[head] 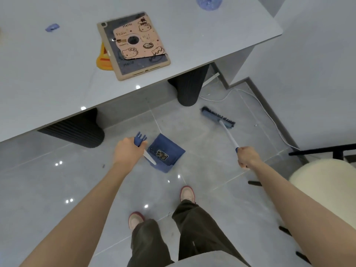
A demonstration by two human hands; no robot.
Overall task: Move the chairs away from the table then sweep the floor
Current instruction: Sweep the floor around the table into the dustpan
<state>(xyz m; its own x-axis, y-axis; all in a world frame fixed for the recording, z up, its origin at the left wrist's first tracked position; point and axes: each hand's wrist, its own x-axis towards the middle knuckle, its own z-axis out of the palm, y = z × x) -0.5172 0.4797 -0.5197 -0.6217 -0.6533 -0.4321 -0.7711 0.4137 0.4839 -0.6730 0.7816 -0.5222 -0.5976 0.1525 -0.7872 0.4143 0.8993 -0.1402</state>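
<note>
Our right hand (247, 157) has its fingers curled round the top of the thin white pole of the blue-bristled broom (217, 117), whose head rests on the grey tiled floor (57, 189) near the grey desk (48, 74). Our left hand (128, 151) fingers wrap the handle of the blue plastic dustpan (169, 149). Both look light and stiff, and a lower hold would likely steer the broom better.

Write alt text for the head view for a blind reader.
A person, seen from above, holds a blue dustpan in the left hand and a broom in the right hand, its head on the grey floor beside a table leg. A tablet lies on the table.
</note>
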